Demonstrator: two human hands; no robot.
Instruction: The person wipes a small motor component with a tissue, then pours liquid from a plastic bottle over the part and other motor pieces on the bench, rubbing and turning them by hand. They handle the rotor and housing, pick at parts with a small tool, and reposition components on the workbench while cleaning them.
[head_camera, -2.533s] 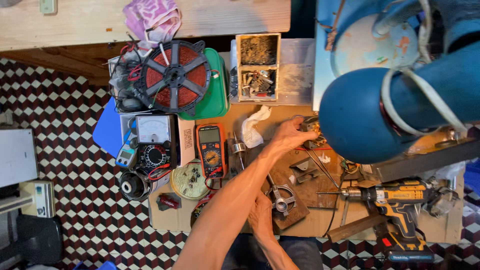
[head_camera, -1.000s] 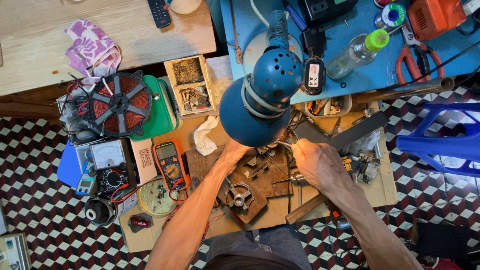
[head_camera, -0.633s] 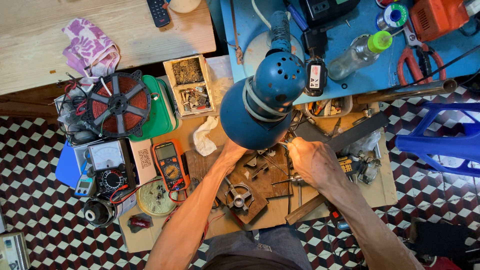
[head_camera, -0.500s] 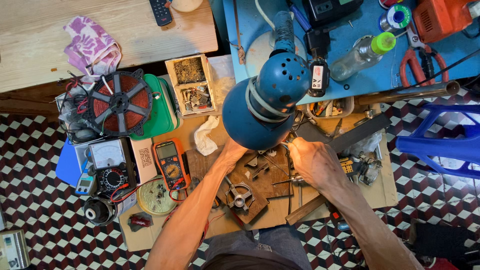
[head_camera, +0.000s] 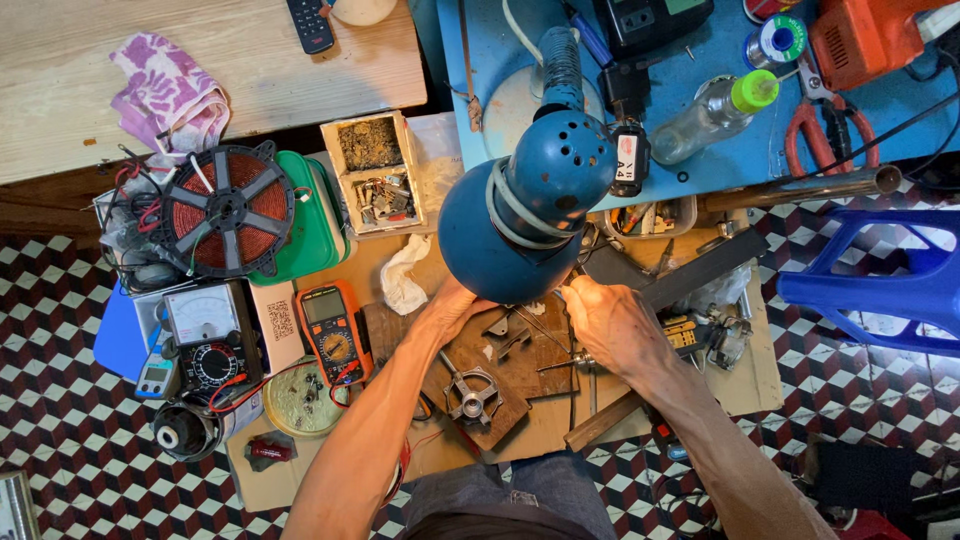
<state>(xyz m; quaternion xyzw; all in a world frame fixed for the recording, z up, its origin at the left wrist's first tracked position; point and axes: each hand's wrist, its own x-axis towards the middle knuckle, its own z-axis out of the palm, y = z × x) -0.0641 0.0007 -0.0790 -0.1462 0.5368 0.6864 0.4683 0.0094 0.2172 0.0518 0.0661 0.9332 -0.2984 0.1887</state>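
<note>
Two bare hands meet under the round blue metal lamp shade (head_camera: 515, 225), which hides their fingertips. Left hand (head_camera: 452, 305) reaches toward one o'clock, its fingers out of sight, so I cannot tell its grip. Right hand (head_camera: 612, 322) is curled, pinching something small and bright near its eleven o'clock edge; what it is cannot be told. Both hover over the dark wooden work board (head_camera: 510, 355). At nine o'clock of the hands lies an orange rectangular multimeter (head_camera: 333, 328), long axis toward twelve, beside a white square-coded label (head_camera: 279, 322).
</note>
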